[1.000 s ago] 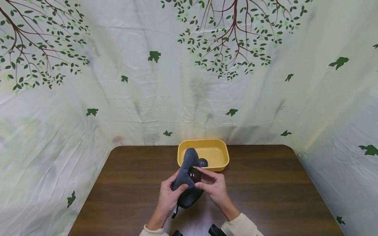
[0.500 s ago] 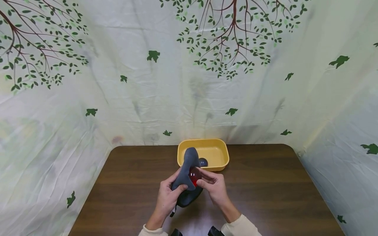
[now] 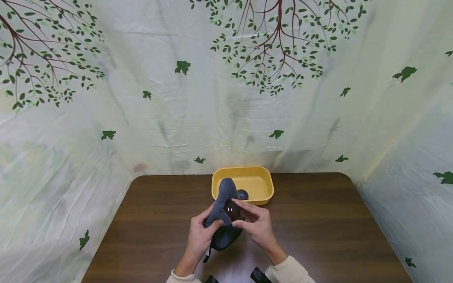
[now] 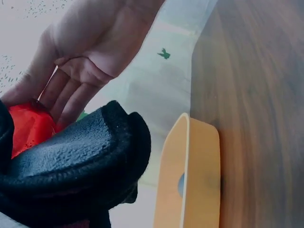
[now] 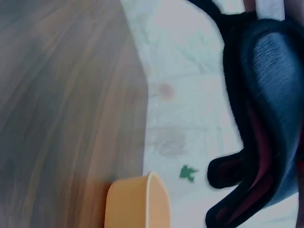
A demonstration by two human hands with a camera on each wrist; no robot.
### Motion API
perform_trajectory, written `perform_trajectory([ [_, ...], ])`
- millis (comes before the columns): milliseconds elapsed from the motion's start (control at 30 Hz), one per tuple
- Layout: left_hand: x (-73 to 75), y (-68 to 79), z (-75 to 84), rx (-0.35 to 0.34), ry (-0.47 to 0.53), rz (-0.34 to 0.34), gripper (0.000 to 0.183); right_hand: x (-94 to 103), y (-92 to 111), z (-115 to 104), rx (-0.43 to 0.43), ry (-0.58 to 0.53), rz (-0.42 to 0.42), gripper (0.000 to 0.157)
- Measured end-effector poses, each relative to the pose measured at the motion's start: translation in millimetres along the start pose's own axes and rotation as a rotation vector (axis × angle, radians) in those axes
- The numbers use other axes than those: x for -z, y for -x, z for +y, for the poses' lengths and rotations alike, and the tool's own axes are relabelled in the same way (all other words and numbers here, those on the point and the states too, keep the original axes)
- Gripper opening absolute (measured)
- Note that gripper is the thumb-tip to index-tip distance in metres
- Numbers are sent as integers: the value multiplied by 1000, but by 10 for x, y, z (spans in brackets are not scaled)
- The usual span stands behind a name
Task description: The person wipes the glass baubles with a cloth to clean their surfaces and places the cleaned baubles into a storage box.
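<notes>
A padded pouch, dark blue-grey and black with a small strap, is held over the table near its middle. My left hand grips its left side, thumb on top of the grey fabric. From the pouch's opening a glossy dark red ball shows. Thumb and fingers of my right hand curve around the ball's right side, thumb near the pouch's edge. In the left wrist view the ball looks bright red, with the right hand's fingers behind it. The pouch hides much of the right wrist view.
A yellow bin stands at the table's far edge, just beyond the pouch. Inside it lies a dark blue ball. The brown wooden table meets a pale curtain printed with leaves and branches.
The right thumb moved onto the ball, which looked brighter red half a second ago, then shifted back to the pouch's edge. The left hand keeps its grip.
</notes>
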State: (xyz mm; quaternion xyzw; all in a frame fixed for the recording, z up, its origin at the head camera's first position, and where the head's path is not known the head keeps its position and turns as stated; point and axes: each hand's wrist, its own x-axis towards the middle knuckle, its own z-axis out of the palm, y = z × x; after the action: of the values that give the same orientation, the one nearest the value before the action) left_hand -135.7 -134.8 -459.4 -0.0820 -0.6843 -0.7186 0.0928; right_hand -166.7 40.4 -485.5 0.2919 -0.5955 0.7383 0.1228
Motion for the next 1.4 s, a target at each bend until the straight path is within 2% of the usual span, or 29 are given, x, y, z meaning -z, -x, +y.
perform_trajectory([
  [167, 7, -23, -16, -40, -40, 1, 50, -86, 23, -53, -310, -63, 138, 43],
  [233, 8, -31, -24, -49, -59, 5, 50, -115, 23, -58, -387, -95, 182, 38],
  [300, 10, -36, -34, -44, -65, 13, 49, -134, 20, -55, -427, -114, 205, 36],
  [400, 14, -41, -49, -32, -57, 24, 49, -148, 21, -47, -433, -118, 208, 36],
  [533, 17, -54, -57, -48, -56, 18, 49, -147, 35, -27, -382, -137, 199, 39],
  [633, 14, -64, -53, -50, -43, 25, 49, -135, 43, 3, -309, -160, 179, 47],
  [800, 0, -72, -38, -18, -7, 60, 48, -104, 34, 67, -121, -221, 114, 60],
  [900, -6, -71, -33, 7, 18, 68, 47, -79, 25, 105, -24, -237, 70, 62],
  [1000, 1, -69, -32, 19, 26, 64, 47, -59, 22, 126, 14, -222, 50, 59],
  [1100, 18, -71, -33, 24, 20, 56, 47, -66, 16, 110, -59, -178, 85, 55],
  [1300, 41, -98, -32, 9, -16, 55, 46, -142, -21, 8, -389, -102, 223, 36],
  [1367, 42, -108, -29, 2, -31, 61, 46, -159, -35, -19, -438, -111, 243, 34],
  [1400, 43, -112, -28, 8, -30, 65, 46, -163, -42, -27, -432, -119, 242, 35],
])
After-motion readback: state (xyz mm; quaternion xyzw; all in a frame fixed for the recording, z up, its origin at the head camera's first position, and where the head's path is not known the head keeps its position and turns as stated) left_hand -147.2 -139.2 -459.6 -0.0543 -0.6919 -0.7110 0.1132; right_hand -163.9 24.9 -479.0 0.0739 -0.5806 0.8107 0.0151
